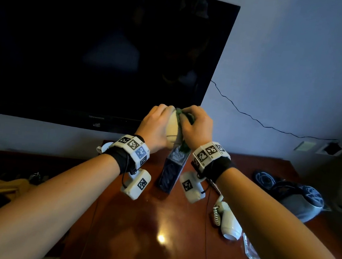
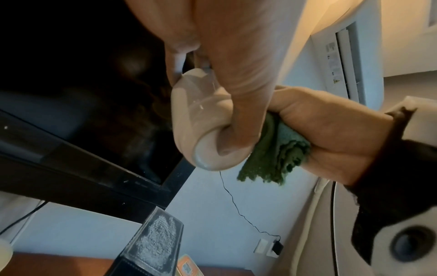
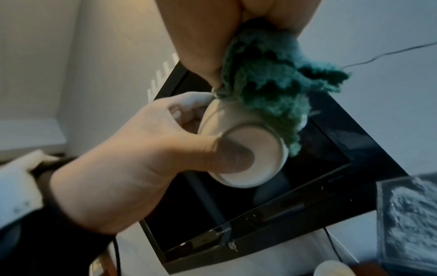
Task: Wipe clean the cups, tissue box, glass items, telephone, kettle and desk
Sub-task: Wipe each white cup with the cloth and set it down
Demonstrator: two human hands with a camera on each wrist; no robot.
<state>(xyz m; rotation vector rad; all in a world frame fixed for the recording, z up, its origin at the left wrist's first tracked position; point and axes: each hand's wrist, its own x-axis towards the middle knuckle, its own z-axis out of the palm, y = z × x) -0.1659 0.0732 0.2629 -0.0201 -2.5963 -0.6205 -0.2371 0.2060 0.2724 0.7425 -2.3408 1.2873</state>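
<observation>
Up above the desk [image 1: 153, 224], the left hand [image 1: 155, 125] is gripping a pale cup [image 1: 173, 127], thumb pressing on its base, fingers curling round its side. Its right-hand partner, the right hand [image 1: 198, 128], is bunching a green cloth [image 3: 264, 84] against the cup's wall. Both are hovering before a dark TV [image 1: 101, 44]. Below, a black tissue box [image 1: 171, 172] is standing on the desk, with a white telephone [image 1: 227, 219] lying to its right.

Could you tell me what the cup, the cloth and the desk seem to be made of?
Cup: probably glazed ceramic, smooth cream surface with an unglazed-looking foot ring.
Cloth: green knitted or terry fabric, fuzzy with a frayed edge.
Desk: likely varnished reddish wood, glossy with a lamp reflection.
</observation>
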